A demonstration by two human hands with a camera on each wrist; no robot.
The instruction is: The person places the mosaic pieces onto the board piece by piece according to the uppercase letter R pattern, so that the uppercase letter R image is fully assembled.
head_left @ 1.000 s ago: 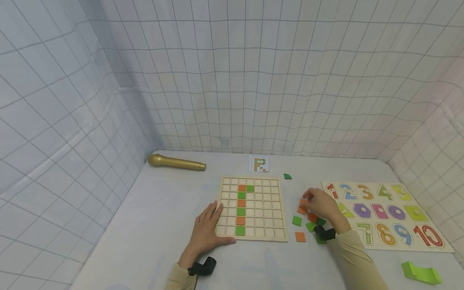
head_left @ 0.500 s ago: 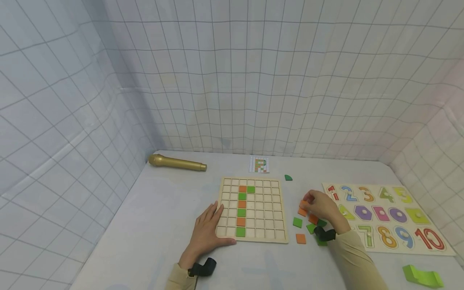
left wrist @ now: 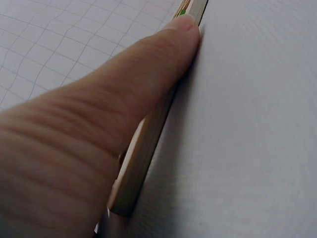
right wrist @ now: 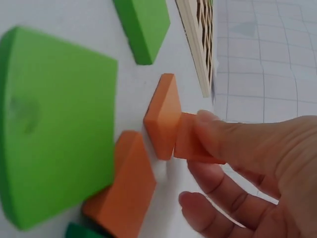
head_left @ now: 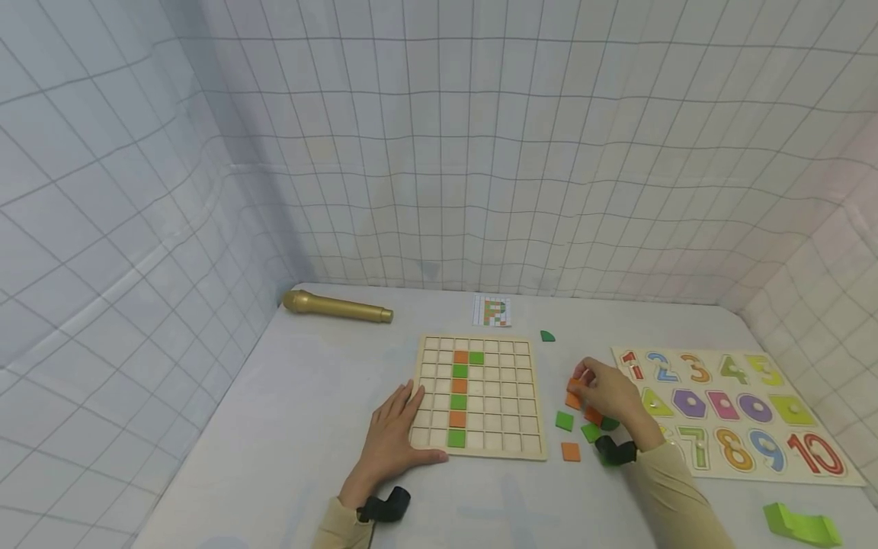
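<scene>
My right hand [head_left: 607,393], right of the grid board, pinches an orange square tile [right wrist: 189,144] between thumb and fingers. Another orange tile [right wrist: 165,119] lies right beside it, seeming to touch it in the right wrist view. My left hand [head_left: 391,442] rests at the near left corner of the wooden grid board [head_left: 480,456]. Its fingers lie along the left side and its thumb [left wrist: 158,59] presses the front edge. Orange and green tiles alternate in one column of the board, with one green tile [head_left: 476,358] beside the top orange one.
Loose tiles lie near my right hand, including a green tile [head_left: 565,421] and an orange tile [head_left: 571,452]. A number puzzle board [head_left: 741,366] is at right, above a green block [head_left: 801,526]. Behind are a pattern card [head_left: 492,311], dark green quarter-round piece [head_left: 547,335] and gold microphone [head_left: 338,306].
</scene>
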